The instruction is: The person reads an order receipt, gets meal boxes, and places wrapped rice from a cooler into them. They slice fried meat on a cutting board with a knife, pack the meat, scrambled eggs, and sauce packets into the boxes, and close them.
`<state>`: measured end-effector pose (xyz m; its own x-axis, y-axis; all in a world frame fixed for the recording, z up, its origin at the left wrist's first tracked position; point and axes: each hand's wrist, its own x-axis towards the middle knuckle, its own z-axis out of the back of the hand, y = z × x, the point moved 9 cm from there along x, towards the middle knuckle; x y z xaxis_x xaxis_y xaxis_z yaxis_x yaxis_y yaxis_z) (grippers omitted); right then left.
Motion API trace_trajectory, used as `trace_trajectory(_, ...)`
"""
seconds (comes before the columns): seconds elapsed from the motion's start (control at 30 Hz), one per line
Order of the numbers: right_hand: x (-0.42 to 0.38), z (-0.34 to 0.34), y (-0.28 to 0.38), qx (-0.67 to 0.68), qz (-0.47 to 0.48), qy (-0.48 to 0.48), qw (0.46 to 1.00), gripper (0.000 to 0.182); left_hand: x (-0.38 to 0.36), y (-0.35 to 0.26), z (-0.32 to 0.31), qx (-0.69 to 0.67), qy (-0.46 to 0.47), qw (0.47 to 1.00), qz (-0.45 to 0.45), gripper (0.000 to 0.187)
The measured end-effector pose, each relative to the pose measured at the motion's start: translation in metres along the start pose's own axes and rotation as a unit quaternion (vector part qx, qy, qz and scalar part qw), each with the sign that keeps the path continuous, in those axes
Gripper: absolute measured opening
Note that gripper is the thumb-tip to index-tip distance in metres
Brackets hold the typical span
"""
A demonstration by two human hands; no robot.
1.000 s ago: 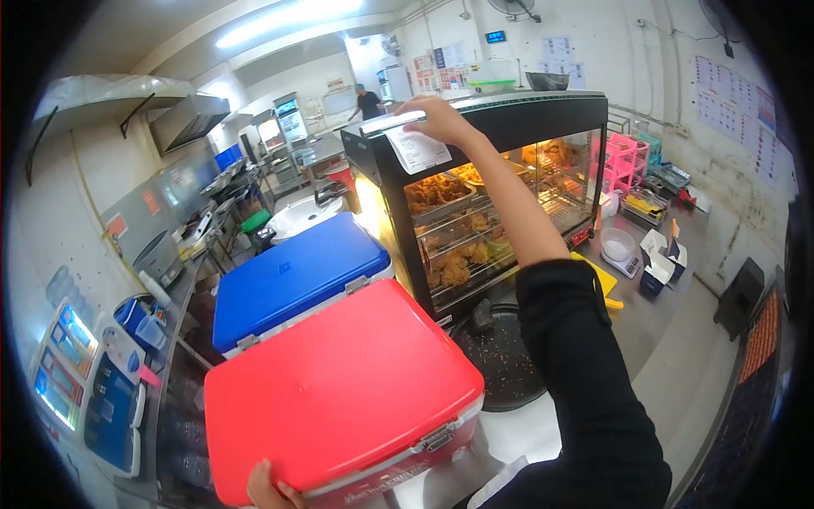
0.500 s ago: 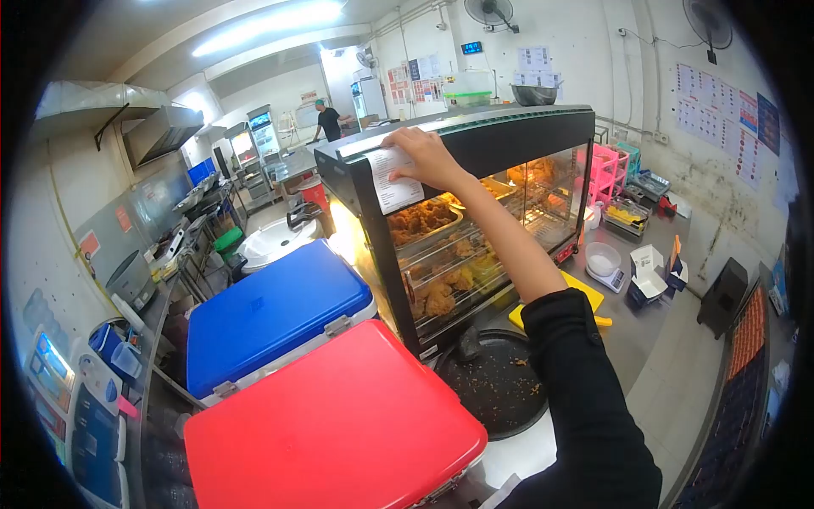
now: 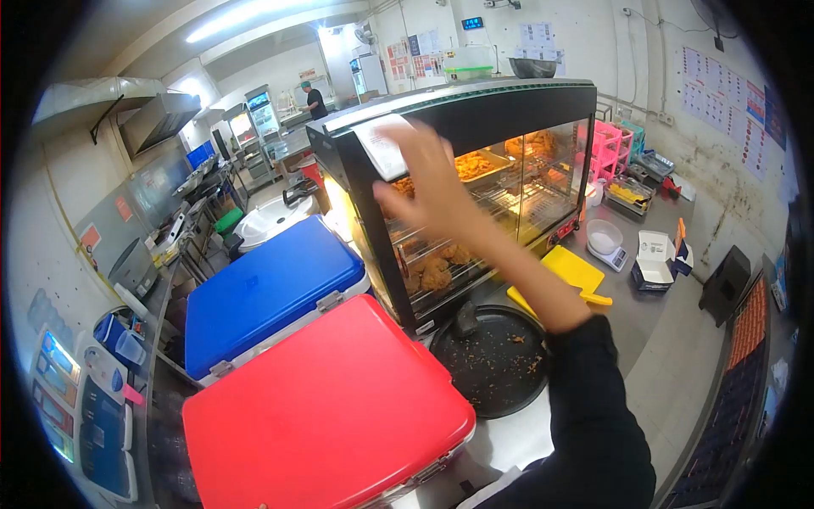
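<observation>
My right hand (image 3: 432,182), blurred by motion, is raised before the near top corner of a black glass-fronted warming case (image 3: 543,106). Its thumb and fingers are spread, with nothing seen between them. Just behind the fingers, a white printed slip (image 3: 383,153) hangs from the top edge of the case and is partly covered by them. Trays of fried food (image 3: 476,165) stand inside the lit case, with more pieces (image 3: 434,273) on a lower rack. My left hand is out of view.
A red-lidded box (image 3: 331,407) and a blue-lidded box (image 3: 271,293) stand at left. Below the case lies a black round tray (image 3: 492,365) with crumbs. Further right are a yellow board (image 3: 572,270), a scale (image 3: 612,254) and an open carton (image 3: 655,261). A person (image 3: 315,102) stands far back.
My right hand has come off the slip and the case's top edge, moving down and toward me with its fingers spread. The slip stays on the case. The view has shifted slightly.
</observation>
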<state>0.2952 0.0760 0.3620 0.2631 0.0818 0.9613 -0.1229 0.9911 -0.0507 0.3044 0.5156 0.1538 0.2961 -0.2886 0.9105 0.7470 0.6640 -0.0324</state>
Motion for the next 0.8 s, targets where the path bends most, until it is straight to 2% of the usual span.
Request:
trace_trajectory(0.07,-0.076,0.013,0.076,0.132,0.018,0.057,0.989,0.033,-0.005,0.002,-0.002,-0.016,0.031,0.999,-0.018,0.041)
trace_trajectory(0.13,-0.158,0.02,0.155,0.112,0.05,0.182,0.976,0.031,-0.016,0.004,-0.012,0.005,0.098,0.993,-0.062,0.042)
trace_trajectory(0.17,-0.202,0.025,0.195,0.103,0.067,0.243,0.962,0.032,-0.017,0.005,-0.013,0.004,0.098,0.993,-0.059,0.042)
trace_trajectory(0.2,-0.209,0.028,0.206,0.107,0.069,0.247,0.961,0.032,-0.017,0.007,-0.013,0.001,0.091,0.995,-0.037,0.045)
trace_trajectory(0.23,-0.216,0.026,0.207,0.066,0.025,0.282,0.957,0.033,-0.019,0.009,-0.011,0.0,0.087,0.996,-0.013,0.048)
trace_trajectory(0.27,-0.226,0.026,0.207,0.03,-0.022,0.32,0.947,0.035,-0.025,0.012,-0.015,0.009,0.104,0.994,-0.04,0.043)
trace_trajectory(0.3,-0.24,0.027,0.207,-0.003,-0.019,0.294,0.956,0.04,-0.034,0.017,-0.019,0.017,0.128,0.99,-0.065,0.039)
trace_trajectory(0.33,-0.249,0.024,0.2,0.007,-0.029,0.323,0.946,0.038,-0.034,0.016,-0.021,0.024,0.127,0.99,-0.059,0.039)
trace_trajectory(0.43,-0.248,0.024,0.198,-0.012,-0.016,0.228,0.973,0.037,-0.037,0.016,-0.019,0.02,0.124,0.99,-0.056,0.031)
trace_trajectory(0.57,-0.235,0.015,0.197,-0.012,0.026,0.237,0.971,0.034,-0.044,0.009,-0.021,0.037,0.148,0.986,-0.069,0.037)
trace_trajectory(0.7,-0.217,0.018,0.203,-0.073,0.069,0.21,0.973,0.035,-0.005,-0.013,-0.017,0.081,0.191,0.975,-0.083,0.049)
trace_trajectory(0.8,-0.153,0.024,0.194,-0.089,0.083,0.121,0.985,0.041,0.055,-0.003,-0.011,0.128,0.121,0.973,-0.148,0.045)
